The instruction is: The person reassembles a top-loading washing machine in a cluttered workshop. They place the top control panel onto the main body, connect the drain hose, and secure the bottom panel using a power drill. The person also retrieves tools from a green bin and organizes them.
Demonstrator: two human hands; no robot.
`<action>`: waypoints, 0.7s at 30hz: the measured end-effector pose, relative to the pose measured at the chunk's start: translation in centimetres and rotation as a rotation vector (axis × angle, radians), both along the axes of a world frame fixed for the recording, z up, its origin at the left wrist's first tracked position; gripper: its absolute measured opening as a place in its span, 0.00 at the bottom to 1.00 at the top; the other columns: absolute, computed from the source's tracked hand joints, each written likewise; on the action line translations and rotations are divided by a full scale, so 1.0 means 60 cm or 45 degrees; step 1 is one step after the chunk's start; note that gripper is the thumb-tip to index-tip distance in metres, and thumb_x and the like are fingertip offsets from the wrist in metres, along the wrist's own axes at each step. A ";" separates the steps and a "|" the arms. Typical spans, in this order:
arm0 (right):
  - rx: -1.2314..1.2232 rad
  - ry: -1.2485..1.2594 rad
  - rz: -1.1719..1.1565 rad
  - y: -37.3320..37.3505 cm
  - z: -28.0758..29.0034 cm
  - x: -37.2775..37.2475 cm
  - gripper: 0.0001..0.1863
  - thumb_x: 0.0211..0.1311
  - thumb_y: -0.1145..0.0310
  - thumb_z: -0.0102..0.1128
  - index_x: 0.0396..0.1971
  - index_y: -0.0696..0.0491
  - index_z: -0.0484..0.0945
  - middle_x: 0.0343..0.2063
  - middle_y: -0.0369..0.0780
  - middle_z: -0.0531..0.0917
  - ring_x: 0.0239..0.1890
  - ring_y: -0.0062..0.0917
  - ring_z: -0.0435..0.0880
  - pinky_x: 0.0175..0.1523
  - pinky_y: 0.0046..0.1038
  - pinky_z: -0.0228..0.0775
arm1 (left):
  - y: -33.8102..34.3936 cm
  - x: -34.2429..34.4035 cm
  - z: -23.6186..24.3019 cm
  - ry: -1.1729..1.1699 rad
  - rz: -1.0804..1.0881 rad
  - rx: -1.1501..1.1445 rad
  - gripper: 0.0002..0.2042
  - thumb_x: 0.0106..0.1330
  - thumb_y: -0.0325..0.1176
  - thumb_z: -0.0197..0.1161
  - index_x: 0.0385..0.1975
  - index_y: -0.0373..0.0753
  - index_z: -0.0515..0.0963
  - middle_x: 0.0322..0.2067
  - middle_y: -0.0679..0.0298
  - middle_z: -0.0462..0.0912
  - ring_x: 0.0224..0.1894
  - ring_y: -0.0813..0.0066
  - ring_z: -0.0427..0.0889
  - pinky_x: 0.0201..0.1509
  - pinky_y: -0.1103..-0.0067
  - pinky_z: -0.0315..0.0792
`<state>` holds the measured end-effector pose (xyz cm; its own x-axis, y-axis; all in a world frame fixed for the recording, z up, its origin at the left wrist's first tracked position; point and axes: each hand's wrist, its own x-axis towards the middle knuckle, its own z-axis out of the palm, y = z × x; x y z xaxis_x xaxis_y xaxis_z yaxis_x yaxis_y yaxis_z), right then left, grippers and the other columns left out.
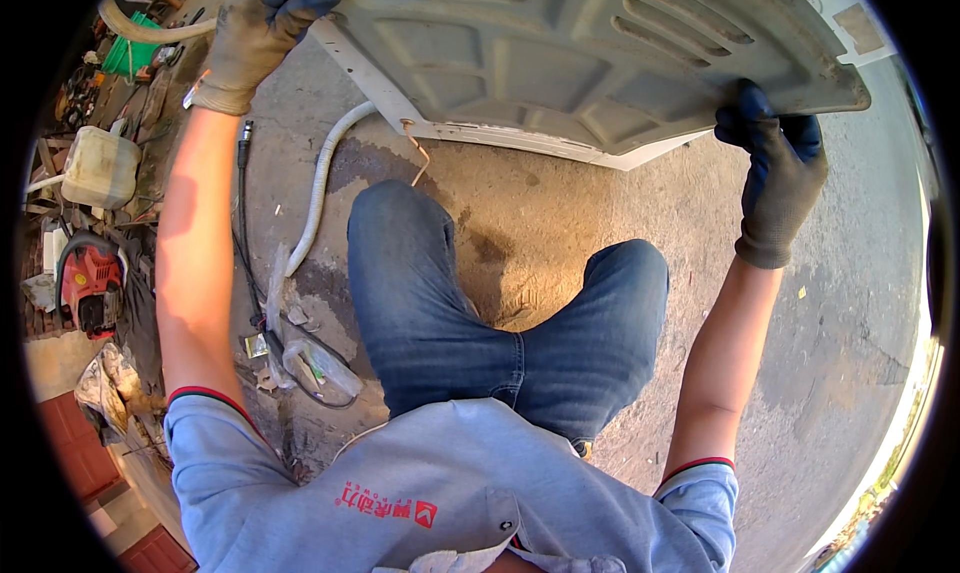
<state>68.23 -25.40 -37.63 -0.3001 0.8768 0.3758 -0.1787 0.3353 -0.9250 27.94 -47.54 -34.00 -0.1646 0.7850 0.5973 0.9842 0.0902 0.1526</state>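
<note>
A grey pressed-metal panel (560, 58) with slotted vents and raised ribs tilts in front of me. It lies against a white box-shaped appliance (480, 138), whose lower edge shows beneath it. My left hand (262, 45), in a grey glove with dark coated fingers, closes on the panel's upper left edge. At the lower right corner, my right hand (775, 168), gloved the same way, grips the panel between thumb and fingers. A pale corrugated hose (325, 178) runs down beside the appliance, and a thin copper-coloured wire (424, 158) hangs from its corner.
Concrete floor lies under me, stained between my knees. To the left are a dark cable (243, 173), a plastic bag (325, 368), a red-and-black machine (92, 285), a yellowish jerrycan (102, 168) and a green crate (132, 48) among clutter.
</note>
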 end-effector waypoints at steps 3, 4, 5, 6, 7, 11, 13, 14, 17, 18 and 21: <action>0.022 -0.069 -0.028 -0.005 0.010 0.006 0.15 0.57 0.72 0.68 0.38 0.65 0.77 0.30 0.45 0.84 0.27 0.26 0.86 0.34 0.25 0.80 | -0.004 -0.001 -0.006 -0.033 -0.019 0.014 0.23 0.64 0.53 0.62 0.41 0.36 0.81 0.24 0.62 0.81 0.25 0.76 0.75 0.32 0.77 0.71; 0.012 -0.064 -0.014 -0.004 0.010 0.004 0.15 0.57 0.72 0.68 0.39 0.65 0.77 0.30 0.45 0.84 0.27 0.26 0.86 0.34 0.25 0.80 | -0.006 -0.002 -0.005 -0.037 -0.017 0.013 0.23 0.64 0.53 0.62 0.41 0.36 0.80 0.24 0.62 0.81 0.25 0.76 0.75 0.32 0.77 0.71; 0.002 -0.059 0.000 -0.003 0.010 0.002 0.15 0.57 0.71 0.68 0.39 0.65 0.77 0.30 0.45 0.84 0.28 0.26 0.86 0.34 0.25 0.80 | -0.009 -0.003 -0.004 -0.042 -0.015 0.013 0.23 0.64 0.53 0.62 0.41 0.35 0.80 0.24 0.62 0.81 0.25 0.77 0.75 0.32 0.77 0.71; -0.008 -0.055 0.014 -0.002 0.009 0.000 0.15 0.57 0.71 0.68 0.39 0.65 0.77 0.30 0.44 0.84 0.28 0.26 0.86 0.34 0.25 0.80 | -0.011 -0.002 -0.005 -0.050 -0.012 0.012 0.23 0.64 0.53 0.62 0.41 0.35 0.80 0.24 0.62 0.81 0.25 0.77 0.75 0.32 0.77 0.71; -0.008 -0.046 0.016 0.000 0.005 -0.001 0.15 0.57 0.71 0.68 0.39 0.65 0.77 0.30 0.45 0.84 0.28 0.26 0.86 0.34 0.25 0.81 | -0.009 -0.002 -0.006 -0.057 -0.012 0.011 0.23 0.64 0.52 0.62 0.42 0.35 0.80 0.24 0.62 0.81 0.25 0.77 0.75 0.32 0.78 0.71; -0.001 -0.003 0.021 0.006 -0.006 -0.008 0.16 0.57 0.72 0.68 0.40 0.66 0.77 0.31 0.46 0.84 0.28 0.27 0.86 0.35 0.25 0.81 | -0.004 -0.008 -0.009 -0.073 -0.009 0.016 0.23 0.64 0.52 0.62 0.42 0.35 0.80 0.24 0.62 0.81 0.25 0.78 0.74 0.32 0.78 0.71; 0.001 0.014 0.029 0.007 -0.009 -0.012 0.16 0.57 0.72 0.68 0.41 0.66 0.77 0.32 0.46 0.84 0.28 0.27 0.86 0.35 0.26 0.81 | -0.002 -0.015 -0.011 -0.095 -0.013 0.025 0.23 0.65 0.52 0.62 0.42 0.35 0.80 0.25 0.62 0.81 0.25 0.78 0.74 0.32 0.78 0.71; 0.001 0.019 0.037 0.008 -0.011 -0.014 0.16 0.57 0.72 0.68 0.41 0.66 0.77 0.32 0.47 0.84 0.29 0.27 0.86 0.35 0.26 0.82 | -0.002 -0.020 -0.011 -0.104 0.000 0.021 0.23 0.65 0.52 0.62 0.42 0.35 0.80 0.25 0.62 0.81 0.26 0.78 0.74 0.32 0.78 0.71; 0.010 -0.005 0.030 0.011 -0.013 -0.017 0.16 0.57 0.72 0.68 0.41 0.67 0.76 0.32 0.48 0.84 0.29 0.28 0.86 0.35 0.26 0.82 | -0.001 -0.020 -0.013 -0.123 0.076 -0.002 0.22 0.65 0.52 0.62 0.42 0.35 0.80 0.24 0.62 0.82 0.25 0.77 0.75 0.32 0.77 0.71; 0.014 -0.018 0.023 0.012 -0.012 -0.017 0.17 0.57 0.72 0.68 0.41 0.67 0.76 0.32 0.48 0.84 0.29 0.28 0.86 0.35 0.27 0.82 | 0.000 -0.018 -0.012 -0.127 0.119 -0.021 0.22 0.64 0.52 0.62 0.42 0.35 0.80 0.24 0.61 0.82 0.25 0.77 0.75 0.32 0.77 0.71; 0.025 -0.046 0.017 0.014 -0.012 -0.015 0.17 0.57 0.71 0.68 0.41 0.67 0.76 0.32 0.48 0.84 0.29 0.28 0.87 0.36 0.27 0.82 | 0.011 -0.012 -0.014 -0.091 0.090 -0.024 0.22 0.64 0.52 0.62 0.41 0.36 0.80 0.25 0.60 0.82 0.26 0.75 0.77 0.34 0.76 0.72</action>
<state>67.30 -24.54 -38.36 -0.3256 0.8651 0.3815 -0.1502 0.3511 -0.9242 27.24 -46.89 -34.86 -0.2618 0.7810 0.5669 0.9619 0.1628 0.2198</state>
